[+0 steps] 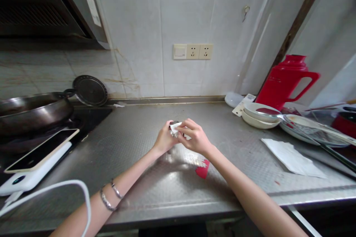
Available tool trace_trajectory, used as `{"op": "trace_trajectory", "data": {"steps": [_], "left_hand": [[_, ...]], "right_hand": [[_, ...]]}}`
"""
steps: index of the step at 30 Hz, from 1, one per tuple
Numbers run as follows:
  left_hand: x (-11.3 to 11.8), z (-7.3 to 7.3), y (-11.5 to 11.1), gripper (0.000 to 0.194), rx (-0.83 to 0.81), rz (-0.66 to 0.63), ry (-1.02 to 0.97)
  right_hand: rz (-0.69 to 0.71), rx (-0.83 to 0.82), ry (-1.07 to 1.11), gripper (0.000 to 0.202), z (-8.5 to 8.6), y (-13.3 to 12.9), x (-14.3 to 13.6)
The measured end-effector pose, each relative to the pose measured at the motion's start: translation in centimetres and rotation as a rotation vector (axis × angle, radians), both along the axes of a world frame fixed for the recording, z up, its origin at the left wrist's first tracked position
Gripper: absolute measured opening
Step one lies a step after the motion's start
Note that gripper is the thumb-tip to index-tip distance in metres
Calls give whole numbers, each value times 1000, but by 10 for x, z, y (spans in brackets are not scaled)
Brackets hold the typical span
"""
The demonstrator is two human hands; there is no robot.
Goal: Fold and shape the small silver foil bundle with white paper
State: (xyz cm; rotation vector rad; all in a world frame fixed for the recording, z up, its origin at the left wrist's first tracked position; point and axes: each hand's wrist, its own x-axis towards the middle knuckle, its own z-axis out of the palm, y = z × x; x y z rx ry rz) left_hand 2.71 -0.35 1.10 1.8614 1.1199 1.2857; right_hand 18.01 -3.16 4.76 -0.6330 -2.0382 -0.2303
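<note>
Over the middle of the metal countertop [133, 144], my two hands are close together. My left hand [164, 137] curls around a small shiny object [172, 133], dark at its top; its kind is mostly hidden by my fingers. Pinched in the fingertips of my right hand [196, 137] is a white piece of what looks like tissue [175, 126], pressed against that object. On the counter below my right wrist lies a red scrap [203, 169] with a jagged edge.
At left, a steel pan [36, 113] sits on the black stove, near a phone [41, 152] on a white power bank [36, 172] with a cable. At right are a folded white tissue [292, 157], stacked bowls [258, 118], plates and a red thermos [285, 83].
</note>
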Motion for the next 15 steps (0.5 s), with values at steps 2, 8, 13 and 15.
{"op": "trace_trajectory", "data": {"steps": [2,8,13,15], "left_hand": [[1,4,-3,63,11,7,29],[-1,13,-7,53,34,35,49],[-4,11,-2,60,29,36,55],[-3,9,-1,63,13,52,50]], "right_hand": [[3,-7,-23,17,3,-3,-1],[26,-26,-77,17,4,-9,-5],[80,-82,-74,17,7,-12,-5],[85,-127,68,16,10,-11,-2]]}}
